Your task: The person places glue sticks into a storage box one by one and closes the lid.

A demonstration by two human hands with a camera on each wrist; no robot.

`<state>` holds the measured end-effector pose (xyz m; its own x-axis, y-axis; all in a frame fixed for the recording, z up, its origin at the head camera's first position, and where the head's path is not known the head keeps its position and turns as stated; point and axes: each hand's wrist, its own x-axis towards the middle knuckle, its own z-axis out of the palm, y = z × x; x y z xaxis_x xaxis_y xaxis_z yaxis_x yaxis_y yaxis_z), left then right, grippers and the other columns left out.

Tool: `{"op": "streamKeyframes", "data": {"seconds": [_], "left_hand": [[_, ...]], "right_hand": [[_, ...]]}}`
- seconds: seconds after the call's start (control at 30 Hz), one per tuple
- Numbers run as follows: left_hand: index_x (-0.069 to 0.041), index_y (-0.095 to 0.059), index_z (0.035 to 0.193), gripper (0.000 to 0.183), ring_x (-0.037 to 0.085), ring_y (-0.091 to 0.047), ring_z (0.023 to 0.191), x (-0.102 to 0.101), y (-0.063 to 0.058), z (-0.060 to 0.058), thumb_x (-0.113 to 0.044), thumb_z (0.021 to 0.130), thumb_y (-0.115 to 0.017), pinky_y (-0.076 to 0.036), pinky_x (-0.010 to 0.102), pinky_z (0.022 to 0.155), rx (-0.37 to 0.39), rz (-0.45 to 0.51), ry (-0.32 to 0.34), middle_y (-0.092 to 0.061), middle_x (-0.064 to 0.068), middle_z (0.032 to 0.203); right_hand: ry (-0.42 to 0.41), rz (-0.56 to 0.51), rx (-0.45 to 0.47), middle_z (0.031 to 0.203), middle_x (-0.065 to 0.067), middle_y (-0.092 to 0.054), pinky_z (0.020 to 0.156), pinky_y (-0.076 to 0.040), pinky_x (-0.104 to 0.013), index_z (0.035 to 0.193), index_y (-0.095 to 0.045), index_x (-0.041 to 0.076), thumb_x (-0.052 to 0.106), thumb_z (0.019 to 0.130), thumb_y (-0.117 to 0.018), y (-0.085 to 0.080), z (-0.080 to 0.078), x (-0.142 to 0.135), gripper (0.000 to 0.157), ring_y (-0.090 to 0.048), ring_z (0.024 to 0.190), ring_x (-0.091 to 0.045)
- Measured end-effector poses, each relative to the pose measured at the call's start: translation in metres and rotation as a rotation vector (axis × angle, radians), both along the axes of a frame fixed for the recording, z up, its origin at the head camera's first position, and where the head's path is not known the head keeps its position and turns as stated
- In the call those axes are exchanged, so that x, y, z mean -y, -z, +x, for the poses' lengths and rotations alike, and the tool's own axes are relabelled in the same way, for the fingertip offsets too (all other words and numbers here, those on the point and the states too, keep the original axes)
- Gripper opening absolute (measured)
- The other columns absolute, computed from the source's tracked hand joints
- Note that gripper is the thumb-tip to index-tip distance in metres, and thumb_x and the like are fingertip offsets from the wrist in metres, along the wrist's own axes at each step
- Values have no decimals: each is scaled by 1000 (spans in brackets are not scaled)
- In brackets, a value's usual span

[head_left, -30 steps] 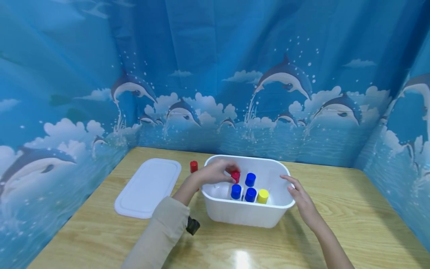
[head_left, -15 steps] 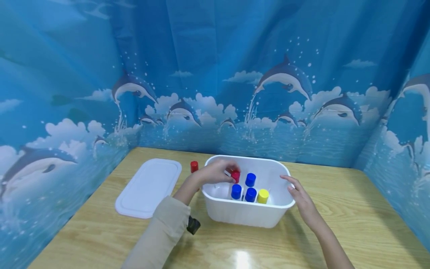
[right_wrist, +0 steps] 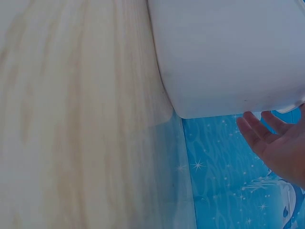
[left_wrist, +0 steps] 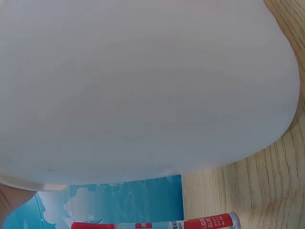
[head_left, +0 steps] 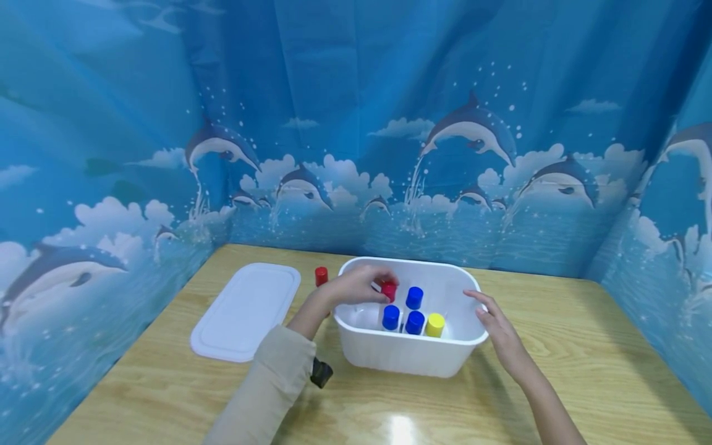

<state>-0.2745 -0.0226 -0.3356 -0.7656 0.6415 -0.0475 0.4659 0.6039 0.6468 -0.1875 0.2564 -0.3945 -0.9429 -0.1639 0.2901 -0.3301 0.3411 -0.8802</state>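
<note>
A person's left arm, in a beige sleeve (head_left: 264, 389) with a black device (head_left: 321, 373) at the wrist, slants in from the near left, its left hand (head_left: 361, 287) reaching over the left end of a white plastic tub (head_left: 397, 360). Fingers curl down on the far side and the thumb comes in from the near side, pinching the red cap of a bottle (head_left: 389, 293) inside the tub. The right arm, bare at the forearm, angles in from the near right; the right hand (head_left: 499, 329) is loosely spread, fingers extended at the tub's right rim, though firm contact is hard to judge. Beside the gripped bottle stand three blue-capped bottles (head_left: 414, 322), one far and two near, with a yellow-capped bottle (head_left: 436, 325) at the right of the near row. Left of the tub, a red-capped liquid glue bottle (head_left: 321, 275) stands on the wood-grain table (head_left: 584, 346), between the tub and a flat white lid (head_left: 245, 312). A blue dolphin-print curtain (head_left: 356, 123) hangs behind.
</note>
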Motion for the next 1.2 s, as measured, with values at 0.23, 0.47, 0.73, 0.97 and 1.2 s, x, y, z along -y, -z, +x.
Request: {"op": "streamKeyframes", "data": {"seconds": [0.23,0.47,0.73,0.97,1.2], "left_hand": [[-15,-61,114,34,8,-55,99,1,1,0,-13,82,-71,-46,25,86,-15,36,1,-61,-7,105],[-16,-61,114,31,9,-55,102,4,2,0,-16,84,-69,-46,28,86,2,176,-39,-61,-3,109],[-13,-61,113,24,13,-55,104,19,-3,5,-18,90,-61,-46,27,86,-72,408,-129,-60,2,111],[-7,-60,114,25,21,-54,107,48,-8,8,-15,90,-61,-44,32,91,-220,610,-265,-61,7,112],[-6,-56,118,32,18,-50,113,80,6,14,-16,88,-63,-40,31,95,-112,815,-459,-57,7,118]], "right_hand": [[1,-2,12,141,-22,-28,94,-32,-59,136,-35,1,20,101,-30,-1,0,0,40,-33,122,-43],[8,-8,6,140,-22,-29,93,-31,-59,135,-35,-1,19,101,-30,-1,0,0,39,-33,122,-42],[20,22,-20,138,-19,-34,90,-39,-41,134,-38,0,18,101,-30,0,0,0,38,-39,117,-37],[19,18,-14,139,-20,-32,93,-36,-48,134,-37,-1,19,101,-29,0,0,1,38,-36,120,-39],[30,4,-17,135,-14,-35,88,-40,-25,132,-39,-1,18,101,-30,0,0,0,38,-42,116,-23]]}}
